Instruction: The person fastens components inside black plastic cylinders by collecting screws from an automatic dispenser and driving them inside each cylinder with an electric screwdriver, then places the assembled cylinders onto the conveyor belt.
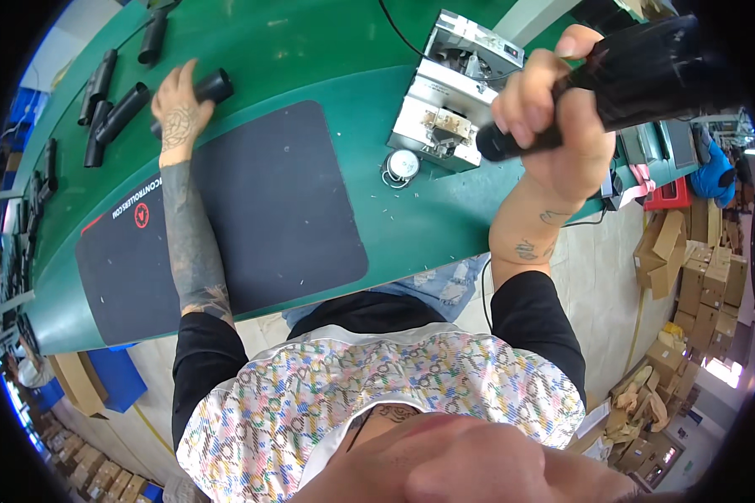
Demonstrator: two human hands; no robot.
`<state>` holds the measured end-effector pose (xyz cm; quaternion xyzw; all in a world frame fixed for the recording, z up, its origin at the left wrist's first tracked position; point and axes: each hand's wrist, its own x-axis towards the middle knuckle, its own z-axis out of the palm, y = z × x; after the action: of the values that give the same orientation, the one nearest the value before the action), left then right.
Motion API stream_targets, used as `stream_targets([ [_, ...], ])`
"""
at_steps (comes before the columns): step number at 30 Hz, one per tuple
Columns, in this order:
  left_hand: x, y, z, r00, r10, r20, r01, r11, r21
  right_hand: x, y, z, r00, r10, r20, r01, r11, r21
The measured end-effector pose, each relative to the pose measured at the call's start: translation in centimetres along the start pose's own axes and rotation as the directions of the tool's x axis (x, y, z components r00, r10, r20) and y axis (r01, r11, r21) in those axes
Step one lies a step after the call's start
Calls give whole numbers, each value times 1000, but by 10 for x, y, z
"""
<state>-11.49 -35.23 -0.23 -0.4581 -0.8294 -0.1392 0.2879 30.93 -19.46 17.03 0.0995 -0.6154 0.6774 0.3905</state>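
Observation:
My right hand (562,109) is raised at the upper right, its fingers wrapped round a black tube-shaped device (654,71) with a wide body and a narrower end. The wide part is blurred, and I cannot make out its exact kind. At the upper left, my left hand (179,109) reaches over a black tube (214,86) lying on the green table, its fingers bent across it. One end of that tube sticks out to the right of the hand. Further left lie several similar black tubes (122,111), some touching one another.
A dark mat (268,210) covers the table in front of me. Beyond it to the right stands a metal bench machine (445,109), with a small round silver part (401,166) beside it. Cardboard boxes (705,293) are stacked on the floor at right. Another person (713,172) in blue is far right.

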Motion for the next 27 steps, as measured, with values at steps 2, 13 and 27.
stream_targets([
  [2, 25, 35, -29, 993, 111, -38, -117, 951, -286, 0, -9, -3, 1000, -7, -2, 7, 998, 64],
  [13, 192, 266, 130, 929, 89, 359, 231, 620, -750, 17, -53, -64, 976, -210, -59, 217, 957, 192],
  [27, 323, 505, 230, 982, 38, 185, 131, 573, -809, 12, -109, -163, 870, -411, -272, 448, 889, 90],
])
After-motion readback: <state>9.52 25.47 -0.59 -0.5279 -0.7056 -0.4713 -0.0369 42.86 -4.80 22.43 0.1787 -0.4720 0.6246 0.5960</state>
